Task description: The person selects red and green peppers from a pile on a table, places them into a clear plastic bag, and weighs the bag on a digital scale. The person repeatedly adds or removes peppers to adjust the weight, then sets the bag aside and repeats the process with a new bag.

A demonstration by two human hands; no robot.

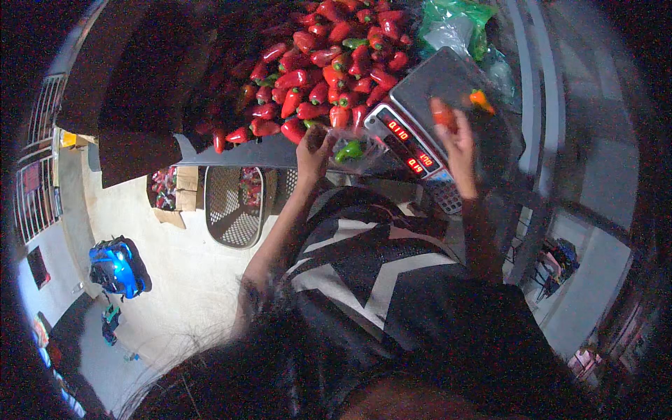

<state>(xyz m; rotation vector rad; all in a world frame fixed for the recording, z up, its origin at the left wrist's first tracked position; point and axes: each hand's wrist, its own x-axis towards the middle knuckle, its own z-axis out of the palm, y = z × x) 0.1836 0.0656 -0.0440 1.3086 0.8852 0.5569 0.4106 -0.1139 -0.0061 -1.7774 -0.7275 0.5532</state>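
Note:
My left hand pinches the rim of a clear plastic bag at the table's near edge. Inside that bag shows a green pepper. Over the flat pan of a digital scale, my right hand grips a red-orange pepper, slightly blurred. A smaller orange pepper lies at the pan's right side. Red digits glow on the scale's display panel, which faces me beside my right wrist. Just beyond my left hand spreads a heap of red peppers, a few of them partly green.
Green and clear plastic bags lie behind the scale. Below the table's left part stand a perforated plastic basket and a cardboard box of wrapped red goods. A blue bag-like object sits on the floor at left.

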